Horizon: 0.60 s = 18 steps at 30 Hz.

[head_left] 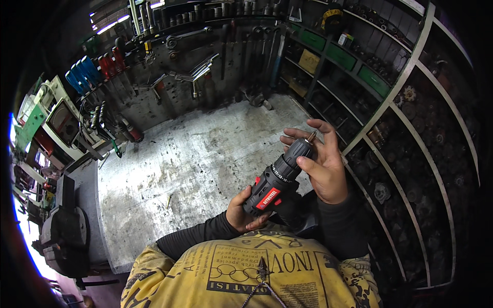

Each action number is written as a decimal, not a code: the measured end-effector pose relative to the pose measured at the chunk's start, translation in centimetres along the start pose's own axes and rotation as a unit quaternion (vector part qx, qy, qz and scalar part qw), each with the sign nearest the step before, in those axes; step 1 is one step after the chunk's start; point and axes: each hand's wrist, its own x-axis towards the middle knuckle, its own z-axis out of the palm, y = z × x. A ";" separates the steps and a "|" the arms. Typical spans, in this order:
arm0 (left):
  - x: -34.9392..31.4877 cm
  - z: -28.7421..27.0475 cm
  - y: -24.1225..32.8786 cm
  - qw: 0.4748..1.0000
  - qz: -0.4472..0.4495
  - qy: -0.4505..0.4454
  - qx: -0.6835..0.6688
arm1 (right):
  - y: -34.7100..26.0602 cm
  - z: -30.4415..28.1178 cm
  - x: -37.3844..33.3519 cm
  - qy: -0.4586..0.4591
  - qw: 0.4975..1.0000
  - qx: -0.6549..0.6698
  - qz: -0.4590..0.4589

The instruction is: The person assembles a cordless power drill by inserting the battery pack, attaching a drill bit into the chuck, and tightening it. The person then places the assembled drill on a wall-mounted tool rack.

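A black and red cordless drill (pixel 271 189) is held over the near right part of the metal-topped bench (pixel 205 159), its nose tilted up and to the right. My left hand (pixel 239 211) is closed around the rear of its body. A small metal bit (pixel 311 136) sticks out of the black chuck (pixel 299 151). At that end, my right hand (pixel 328 172) has its thumb pressed on the chuck, with the fingers curving behind the chuck and bit. The drill's grip and base are partly hidden in shadow near my right forearm.
A small screw-like piece (pixel 168 201) lies on the bench. Blue-handled screwdrivers (pixel 82 73), red-handled screwdrivers (pixel 112 62) and wrenches (pixel 197 71) hang along the back. Metal shelving (pixel 400 92) with parts borders the right. A black vise-like block (pixel 64 231) stands at the left.
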 end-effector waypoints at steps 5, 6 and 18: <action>-0.2 -0.4 0.0 0.997 -0.014 -0.045 -0.060 | 0.6 0.5 0.4 -0.016 1.000 0.010 -0.014; -0.2 -0.5 0.0 0.996 -0.018 -0.061 -0.068 | 0.7 0.5 0.5 -0.016 1.000 0.012 -0.012; -0.2 -0.6 -0.1 0.997 0.005 -0.062 -0.044 | 0.8 0.8 0.6 -0.009 1.000 0.012 -0.020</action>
